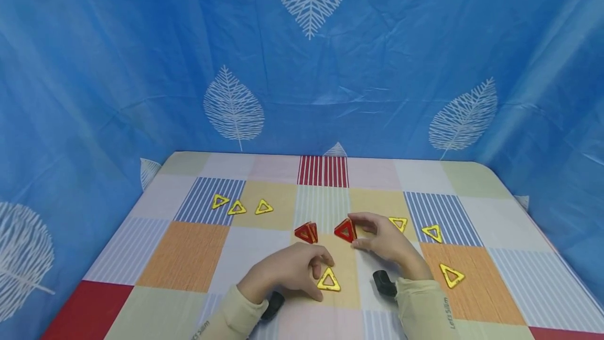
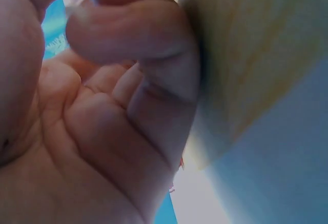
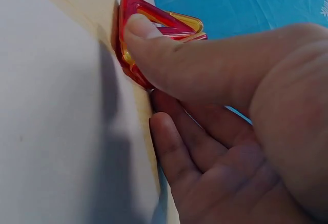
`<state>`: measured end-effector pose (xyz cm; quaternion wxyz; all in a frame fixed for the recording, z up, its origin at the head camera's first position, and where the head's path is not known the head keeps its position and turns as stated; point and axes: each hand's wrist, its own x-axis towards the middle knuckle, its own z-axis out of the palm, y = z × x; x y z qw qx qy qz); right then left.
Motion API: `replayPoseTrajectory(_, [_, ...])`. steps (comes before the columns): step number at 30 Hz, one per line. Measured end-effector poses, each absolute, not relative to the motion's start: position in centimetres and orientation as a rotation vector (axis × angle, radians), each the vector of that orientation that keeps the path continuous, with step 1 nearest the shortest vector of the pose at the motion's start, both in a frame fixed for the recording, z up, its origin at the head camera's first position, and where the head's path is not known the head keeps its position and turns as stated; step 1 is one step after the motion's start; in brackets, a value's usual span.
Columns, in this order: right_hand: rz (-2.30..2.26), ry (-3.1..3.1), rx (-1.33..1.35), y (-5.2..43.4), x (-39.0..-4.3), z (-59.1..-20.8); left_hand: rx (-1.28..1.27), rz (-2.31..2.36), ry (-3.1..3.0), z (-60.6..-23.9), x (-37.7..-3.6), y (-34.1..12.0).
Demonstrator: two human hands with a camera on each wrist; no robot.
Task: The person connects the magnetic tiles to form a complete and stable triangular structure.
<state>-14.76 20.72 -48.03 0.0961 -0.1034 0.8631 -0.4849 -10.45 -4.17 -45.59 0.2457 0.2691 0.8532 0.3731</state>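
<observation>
My right hand [image 1: 384, 237] pinches a red triangular magnetic-tile pyramid [image 1: 345, 231] at its right side; the right wrist view shows the thumb on the red tile with yellow edging [image 3: 161, 19]. The pyramid rests on the table. Left of it stands a second red piece [image 1: 306, 232], apart from both hands. My left hand [image 1: 294, 272] is low at the table, curled thumb and forefinger on either side of a flat yellow triangle tile [image 1: 329, 280]. Whether they touch it I cannot tell. In the left wrist view, only curled fingers [image 2: 133, 34] show; the tile is hidden.
Several yellow triangles lie apart: a group [image 1: 237, 207] at the back left, and others, such as one [image 1: 432, 233] and a nearer one [image 1: 451, 275], on the right. A patchwork cloth [image 1: 184, 256] covers the table. Blue curtains [image 1: 377, 56] stand behind and beside it.
</observation>
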Motion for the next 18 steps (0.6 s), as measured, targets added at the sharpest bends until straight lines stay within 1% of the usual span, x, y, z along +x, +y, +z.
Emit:
replayPoseTrajectory(7, [-1.527, 2.541, -0.268, 21.3, -14.8, -47.8, 0.72, 1.053, 2.292, -45.8, -10.7, -4.3])
replayPoseTrajectory(18, [-1.637, 2.58, -0.304, 24.2, -14.5, -46.4, 0.681, 1.078, 2.26, -46.0, -10.6, -4.3])
